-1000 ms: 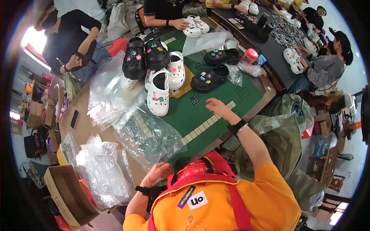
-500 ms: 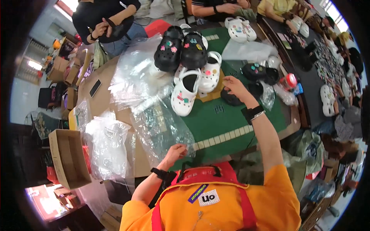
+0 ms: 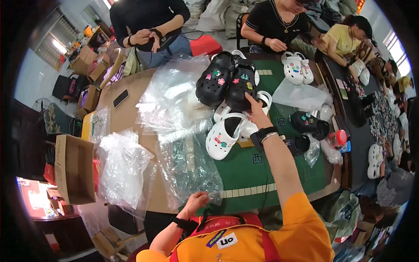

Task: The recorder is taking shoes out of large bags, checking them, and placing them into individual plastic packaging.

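My right hand (image 3: 257, 109) is closed at the toe of a black clog (image 3: 242, 87) with coloured charms. One finger lies on the toe, and the others are partly hidden. Another black clog (image 3: 214, 85) rests beside it, both on top of a pile of white clogs. In front of the pile stands a white clog (image 3: 222, 139) with charms and a raised heel strap. Close to my body, my left hand (image 3: 196, 201) is curled at the near edge of a clear plastic bag (image 3: 187, 170). Whether its fingers hold anything does not show.
Black clogs (image 3: 305, 124) and a red-lidded jar (image 3: 337, 138) are at the right of the green mat (image 3: 244, 174). White clogs (image 3: 298, 67) stand far right. A phone (image 3: 121, 98), packed bags (image 3: 124, 168) and a cardboard box (image 3: 75, 170) are left. People sit across the table.
My right hand has moved up and left from above the mat to the black clog on the pile. My left hand stays near the bag's edge. The whole view has shifted.
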